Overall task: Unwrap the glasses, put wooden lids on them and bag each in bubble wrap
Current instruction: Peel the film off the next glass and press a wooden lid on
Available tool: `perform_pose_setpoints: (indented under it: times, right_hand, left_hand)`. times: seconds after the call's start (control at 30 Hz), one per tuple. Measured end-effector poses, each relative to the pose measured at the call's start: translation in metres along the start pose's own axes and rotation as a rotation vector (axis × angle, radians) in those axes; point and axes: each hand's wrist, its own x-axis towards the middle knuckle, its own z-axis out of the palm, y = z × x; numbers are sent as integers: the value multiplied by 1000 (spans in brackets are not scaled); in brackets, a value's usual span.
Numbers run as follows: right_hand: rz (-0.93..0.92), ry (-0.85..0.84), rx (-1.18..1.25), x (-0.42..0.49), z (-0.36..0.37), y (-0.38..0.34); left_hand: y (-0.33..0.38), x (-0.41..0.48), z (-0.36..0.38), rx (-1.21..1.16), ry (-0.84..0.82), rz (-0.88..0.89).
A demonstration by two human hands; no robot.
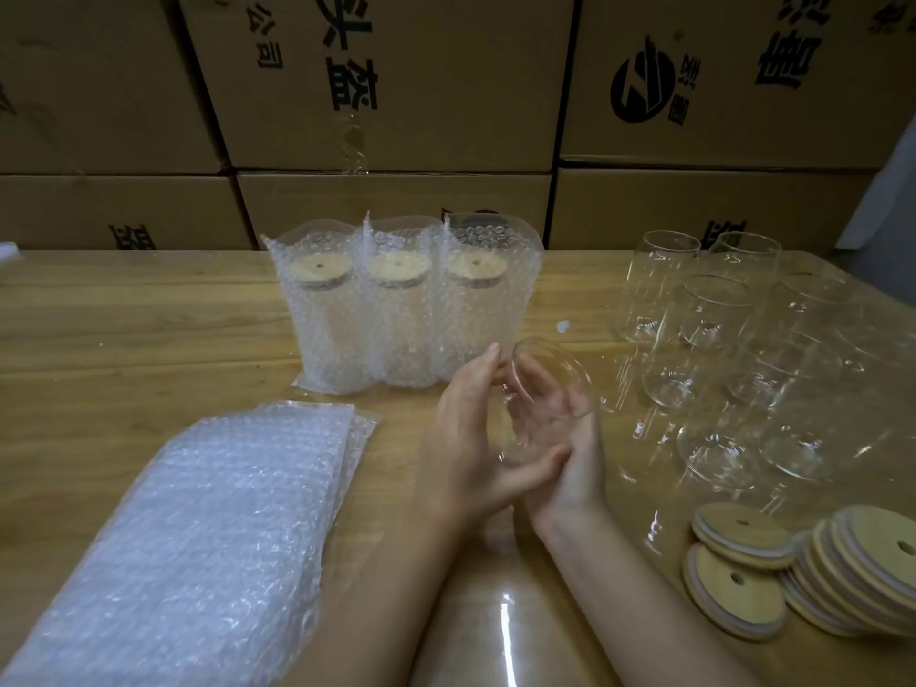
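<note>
I hold a clear glass point(547, 361) tilted above the table's middle, its rim pointing up and away. My left hand point(466, 438) grips it from the left, fingers along its side and thumb across its base. My right hand point(582, 471) cradles it from the right, palm showing through the glass. Three bagged glasses point(399, 314) with wooden lids stand in a row just behind. A flat stack of bubble-wrap bags point(198, 513) lies at the front left. Several bare glasses point(704, 339) stand at the right. Round wooden lids point(738, 535) lie in a heap at the front right.
The wooden table point(124, 329) runs the width of the view. Stacked cardboard boxes point(396, 91) form a wall along its far edge. A small white scrap point(562, 326) lies between the bagged glasses and the bare ones.
</note>
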Motion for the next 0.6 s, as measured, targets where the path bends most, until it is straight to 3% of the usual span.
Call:
perform_pose_setpoints:
  times: [0.07, 0.3, 0.47, 0.6]
  right_hand:
    - [52, -58, -20, 3, -2, 7]
    - [177, 2, -260, 15, -15, 22]
    - [0, -103, -585, 8, -16, 26]
    - [-107, -204, -767, 4, -19, 28]
  left_hand:
    - [0, -2, 2, -11, 23, -22]
    - [-15, -4, 12, -137, 132, -176]
    - [-24, -2, 9, -280, 241, -285]
    - [-35, -1, 4, -333, 217, -330]
